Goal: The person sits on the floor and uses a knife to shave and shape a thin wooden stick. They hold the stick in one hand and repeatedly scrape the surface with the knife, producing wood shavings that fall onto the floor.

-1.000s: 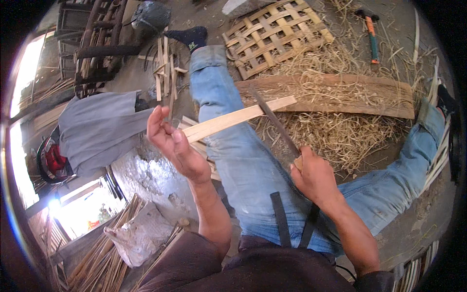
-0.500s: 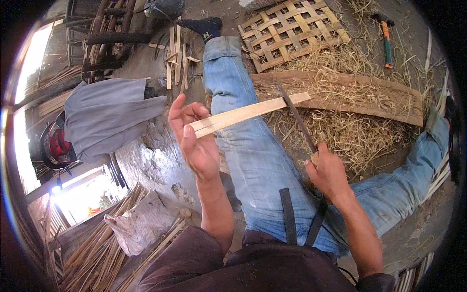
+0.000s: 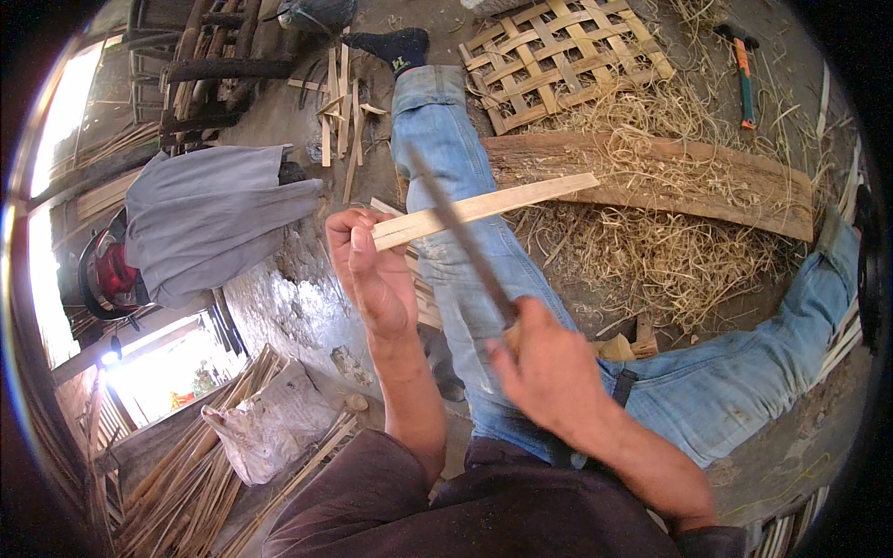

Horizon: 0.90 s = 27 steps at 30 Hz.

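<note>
Left hand (image 3: 372,270) grips the strip (image 3: 484,206) at its near end; right hand (image 3: 549,372) clenches the knife (image 3: 460,244), blade apparently across it. Shavings (image 3: 651,251) at two o'clock suggest work well underway.

two hands (image 3: 377,279), one bamboo strip (image 3: 484,206), one knife (image 3: 460,232), one woven mat (image 3: 563,58), one hammer (image 3: 744,70)

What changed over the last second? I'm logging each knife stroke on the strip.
The right hand swung its long knife leftward, so the blade now crosses the bamboo strip near the left hand; before, it crossed farther right. The left hand kept its grip on the strip's near end. The woven mat and plank lie as before.
</note>
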### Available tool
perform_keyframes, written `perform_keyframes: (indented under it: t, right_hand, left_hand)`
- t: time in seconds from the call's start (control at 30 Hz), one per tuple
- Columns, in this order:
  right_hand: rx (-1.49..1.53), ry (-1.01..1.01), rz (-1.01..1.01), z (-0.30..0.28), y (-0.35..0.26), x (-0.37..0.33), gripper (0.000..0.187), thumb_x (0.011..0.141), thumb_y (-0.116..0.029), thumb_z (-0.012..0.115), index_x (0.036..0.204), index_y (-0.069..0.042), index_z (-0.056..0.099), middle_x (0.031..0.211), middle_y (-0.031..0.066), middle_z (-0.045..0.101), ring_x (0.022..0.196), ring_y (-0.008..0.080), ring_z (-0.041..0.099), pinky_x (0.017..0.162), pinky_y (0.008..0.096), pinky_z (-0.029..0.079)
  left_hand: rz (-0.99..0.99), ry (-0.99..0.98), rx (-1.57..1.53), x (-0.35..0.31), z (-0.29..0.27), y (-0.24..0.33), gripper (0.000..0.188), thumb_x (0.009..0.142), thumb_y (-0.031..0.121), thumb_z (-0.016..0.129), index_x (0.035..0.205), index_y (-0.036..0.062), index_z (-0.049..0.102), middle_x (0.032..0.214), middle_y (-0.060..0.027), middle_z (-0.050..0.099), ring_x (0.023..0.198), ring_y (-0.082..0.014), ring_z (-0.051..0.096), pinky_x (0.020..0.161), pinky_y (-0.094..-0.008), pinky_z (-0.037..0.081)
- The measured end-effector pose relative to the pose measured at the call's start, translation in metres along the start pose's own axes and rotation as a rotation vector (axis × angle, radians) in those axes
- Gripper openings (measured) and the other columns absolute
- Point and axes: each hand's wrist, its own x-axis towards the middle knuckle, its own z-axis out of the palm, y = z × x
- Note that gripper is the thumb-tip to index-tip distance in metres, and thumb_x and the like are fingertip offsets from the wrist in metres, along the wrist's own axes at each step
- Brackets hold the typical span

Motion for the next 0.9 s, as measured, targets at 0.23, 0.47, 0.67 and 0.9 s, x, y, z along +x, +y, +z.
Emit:
perform_keyframes:
  t: [0.23,0.47,0.67,0.9]
  right_hand:
    - [0.032,-0.011,-0.014,0.003,0.000,-0.001,0.035,0.089,-0.026,0.062,0.103,0.003,0.048,0.084,0.0265,0.063,0.074,0.0447,0.065,0.066,0.0514,0.053]
    - [-0.090,0.060,0.110,-0.013,0.071,0.020,0.032,0.089,-0.023,0.061,0.100,0.005,0.049,0.076,0.0244,0.066,0.073,0.0445,0.065,0.066,0.0504,0.053]
    - [-0.055,0.146,0.151,-0.043,0.094,0.022,0.033,0.087,-0.022,0.063,0.100,0.005,0.050,0.073,0.0242,0.065,0.070,0.0446,0.064,0.066,0.0503,0.051]
    - [-0.088,0.124,0.181,-0.025,0.109,0.014,0.035,0.087,-0.024,0.062,0.101,0.005,0.050,0.073,0.0269,0.063,0.072,0.0457,0.064,0.065,0.0526,0.051]
  left_hand:
    - [0.022,-0.029,0.024,0.001,0.013,0.006,0.035,0.091,0.035,0.068,0.102,0.0077,0.048,0.098,-0.0010,0.049,0.092,-0.0110,0.051,0.083,-0.0277,0.045]
    - [0.075,-0.060,0.140,0.000,-0.002,0.001,0.031,0.097,0.035,0.058,0.108,0.0075,0.050,0.105,-0.0029,0.053,0.096,-0.0151,0.057,0.087,-0.0335,0.050]
    - [0.172,-0.007,0.042,0.001,0.013,-0.005,0.024,0.095,0.023,0.057,0.108,0.0038,0.053,0.107,-0.0063,0.051,0.098,-0.0177,0.053,0.095,-0.0347,0.042]
    - [0.177,-0.013,-0.414,0.008,0.052,0.003,0.023,0.092,0.023,0.053,0.108,0.0059,0.055,0.088,-0.0028,0.048,0.076,-0.0125,0.045,0.076,-0.0293,0.038]
